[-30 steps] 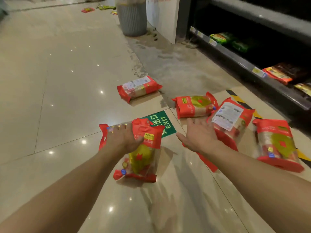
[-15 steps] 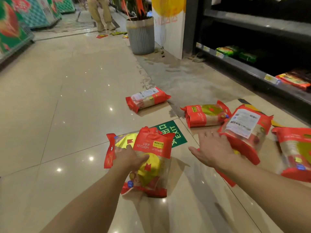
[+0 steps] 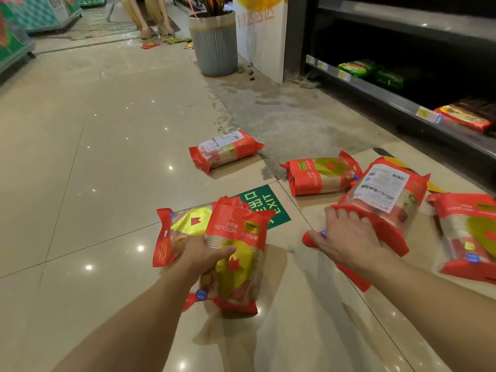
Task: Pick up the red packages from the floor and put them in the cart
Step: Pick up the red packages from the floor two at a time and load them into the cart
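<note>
- Left hand point(image 3: 206, 253) grips two red packs: front pack point(image 3: 236, 253), rear pack point(image 3: 174, 232) partly behind it.
- Right hand point(image 3: 349, 238) lies spread on the lower edge of tilted pack point(image 3: 386, 194), label side up.
- Three more packs on floor point(image 3: 80, 170): far pack point(image 3: 225, 150), middle pack point(image 3: 320, 175), right pack point(image 3: 469, 234).
- Green EXIT sticker point(image 3: 264, 204) sits between the hands.
- Grey planter point(image 3: 214, 45) stands beside shelf point(image 3: 402, 103).

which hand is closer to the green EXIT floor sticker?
Left. The left hand grips packages just below the EXIT sticker; the right hand sits farther off to its right.
</note>
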Demonstrator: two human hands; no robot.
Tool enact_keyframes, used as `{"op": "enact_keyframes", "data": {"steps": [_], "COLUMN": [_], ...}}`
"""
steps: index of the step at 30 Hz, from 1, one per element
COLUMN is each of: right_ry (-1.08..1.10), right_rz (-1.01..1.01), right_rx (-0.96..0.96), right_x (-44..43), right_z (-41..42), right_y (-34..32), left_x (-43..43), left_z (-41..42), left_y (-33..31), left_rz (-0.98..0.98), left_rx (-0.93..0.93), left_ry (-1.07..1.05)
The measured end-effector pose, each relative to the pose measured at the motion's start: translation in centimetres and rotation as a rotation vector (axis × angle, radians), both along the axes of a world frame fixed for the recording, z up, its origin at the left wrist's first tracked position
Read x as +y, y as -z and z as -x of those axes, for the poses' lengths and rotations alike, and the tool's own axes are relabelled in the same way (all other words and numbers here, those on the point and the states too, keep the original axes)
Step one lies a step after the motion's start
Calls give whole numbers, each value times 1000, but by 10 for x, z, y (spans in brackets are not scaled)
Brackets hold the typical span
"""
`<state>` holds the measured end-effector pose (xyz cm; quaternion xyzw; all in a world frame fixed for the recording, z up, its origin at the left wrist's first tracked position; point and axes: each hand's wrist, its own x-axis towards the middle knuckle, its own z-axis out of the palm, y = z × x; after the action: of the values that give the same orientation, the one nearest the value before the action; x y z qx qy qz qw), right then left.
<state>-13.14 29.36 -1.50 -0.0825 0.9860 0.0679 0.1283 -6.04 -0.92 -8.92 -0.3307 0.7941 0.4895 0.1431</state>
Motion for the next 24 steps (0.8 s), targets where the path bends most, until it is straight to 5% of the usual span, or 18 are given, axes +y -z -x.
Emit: {"op": "enact_keyframes", "data": {"steps": [10, 18, 24], "right_ry": [193, 600, 1011], "right_rz": [275, 410, 813], "right_rx": [202, 319, 180], "right_x": [29, 99, 150], "right_z": [24, 54, 92], "right_y": [-13, 0, 28], "left_x": [42, 83, 118], "left_z": [33, 75, 104], "left_y": [-54, -62, -60], "left_rz": [-102, -152, -271], "left_rx": [204, 306, 336], "left_ry": [56, -8, -37]}}
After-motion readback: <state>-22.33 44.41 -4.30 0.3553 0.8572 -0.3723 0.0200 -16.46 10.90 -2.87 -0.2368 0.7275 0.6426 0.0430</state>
